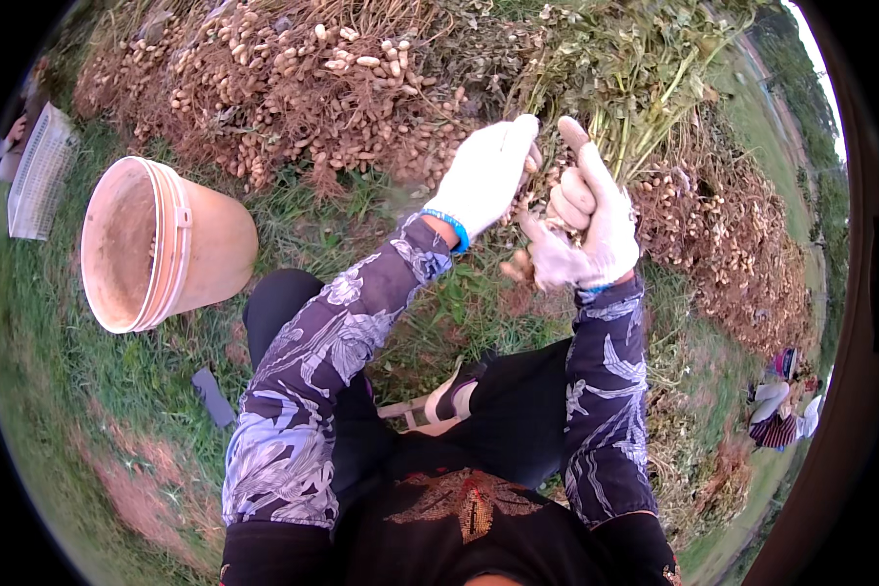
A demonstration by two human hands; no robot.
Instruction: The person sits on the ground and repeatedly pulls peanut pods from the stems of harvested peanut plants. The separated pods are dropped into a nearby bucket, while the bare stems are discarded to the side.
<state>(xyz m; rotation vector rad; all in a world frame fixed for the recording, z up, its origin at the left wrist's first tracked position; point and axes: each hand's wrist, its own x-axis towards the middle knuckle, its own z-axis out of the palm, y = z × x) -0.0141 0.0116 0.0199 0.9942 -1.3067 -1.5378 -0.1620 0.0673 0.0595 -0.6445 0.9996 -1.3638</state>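
My left hand (487, 176), in a white glove with a blue cuff, reaches to the root end of a peanut plant. Its fingertips curl near a few pods; how firmly they hold anything is hidden. My right hand (593, 220), also gloved in white, has its fingers curled round the roots and pods, with the index finger stretched out. Beyond it fan the plant's green stems (630, 139). Some peanut pods (518, 265) hang blurred beside the right thumb. Ahead lies a heap of pulled peanut plants (286, 95), roots and pods facing me.
A pale plastic bucket (216, 245) lies tilted on the grass at left, its mouth turned left. Past it stands a white plastic crate (40, 176) by another person's hand (17, 130). More peanut plants (740, 256) run along the right, with people (780, 410) farther off.
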